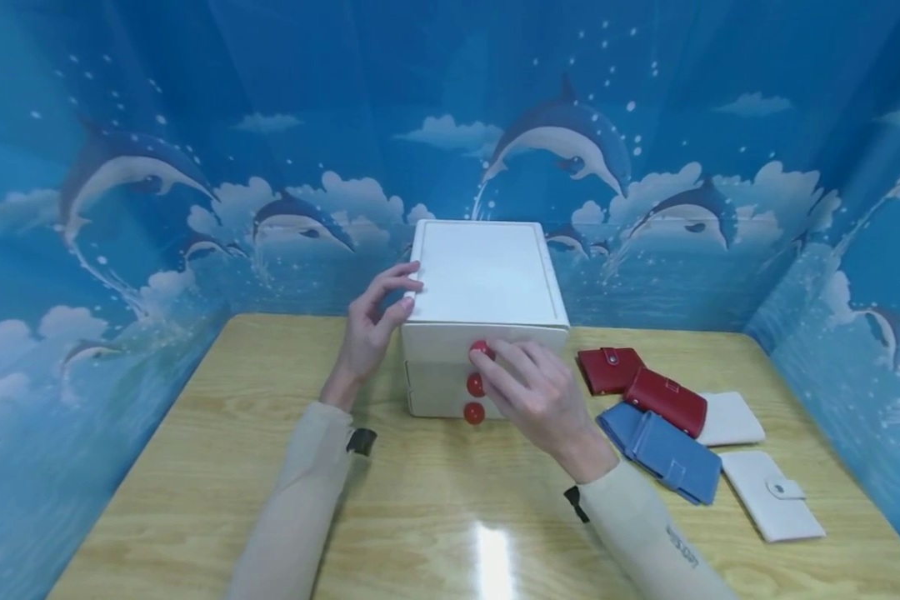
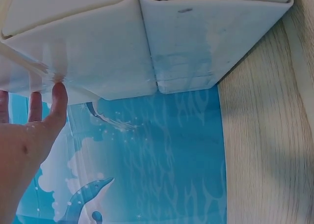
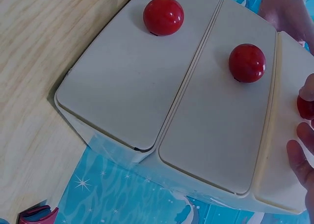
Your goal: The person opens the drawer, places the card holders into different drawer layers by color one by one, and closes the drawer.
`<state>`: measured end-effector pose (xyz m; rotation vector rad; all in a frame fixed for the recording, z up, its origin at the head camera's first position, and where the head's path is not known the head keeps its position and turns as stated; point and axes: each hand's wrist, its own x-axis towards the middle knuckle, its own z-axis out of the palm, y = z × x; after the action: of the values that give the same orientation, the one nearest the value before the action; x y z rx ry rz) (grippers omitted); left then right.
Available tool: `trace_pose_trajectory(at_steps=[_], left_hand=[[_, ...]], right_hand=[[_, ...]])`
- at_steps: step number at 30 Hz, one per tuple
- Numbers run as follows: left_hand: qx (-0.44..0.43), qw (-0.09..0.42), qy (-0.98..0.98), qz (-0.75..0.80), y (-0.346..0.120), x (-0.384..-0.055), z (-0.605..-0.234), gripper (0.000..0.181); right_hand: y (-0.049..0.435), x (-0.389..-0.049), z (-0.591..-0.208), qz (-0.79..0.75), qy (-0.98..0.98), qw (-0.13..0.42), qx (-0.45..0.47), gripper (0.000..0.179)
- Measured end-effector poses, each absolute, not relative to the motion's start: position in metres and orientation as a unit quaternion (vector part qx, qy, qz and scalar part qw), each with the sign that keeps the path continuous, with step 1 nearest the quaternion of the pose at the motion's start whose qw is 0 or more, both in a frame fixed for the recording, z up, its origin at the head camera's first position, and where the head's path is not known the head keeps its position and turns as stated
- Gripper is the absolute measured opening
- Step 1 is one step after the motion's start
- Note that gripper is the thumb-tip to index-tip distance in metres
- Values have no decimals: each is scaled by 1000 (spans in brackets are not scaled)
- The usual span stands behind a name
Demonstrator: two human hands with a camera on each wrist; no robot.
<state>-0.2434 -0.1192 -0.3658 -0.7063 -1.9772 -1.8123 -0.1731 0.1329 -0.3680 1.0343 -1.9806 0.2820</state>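
A white box of drawers (image 1: 487, 271) stands toward the back of the table, with red round knobs in a column on its front. My left hand (image 1: 371, 321) rests its fingertips on the box's left side near the top edge; the left wrist view shows these fingers (image 2: 60, 101) fairly straight against the white wall. At the front, my right hand (image 1: 536, 387) pinches the top knob (image 1: 481, 345) between thumb and fingers. Below it are the middle knob (image 1: 475, 384) and the bottom knob (image 1: 474, 413). All the drawers look closed in the right wrist view.
Right of the box lie several card wallets: a small red one (image 1: 609, 370), a larger red one (image 1: 666, 402), overlapping blue ones (image 1: 675, 454), a white one (image 1: 731, 418) and a white one with a snap strap (image 1: 768, 496). A dolphin-print curtain (image 1: 450, 108) hangs around the wooden table (image 1: 217, 467).
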Motion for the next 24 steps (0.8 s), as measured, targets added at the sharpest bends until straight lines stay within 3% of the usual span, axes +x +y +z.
trace_pose_trajectory(at_steps=[15, 24], left_hand=[[-249, 175, -694, -652, -120, -244, -365, 30], [-243, 173, -698, -651, -119, -243, -365, 28]], right_hand=[[133, -168, -369, 114, -789, 440, 414, 47], [133, -166, -370, 125, -775, 455, 421, 35]])
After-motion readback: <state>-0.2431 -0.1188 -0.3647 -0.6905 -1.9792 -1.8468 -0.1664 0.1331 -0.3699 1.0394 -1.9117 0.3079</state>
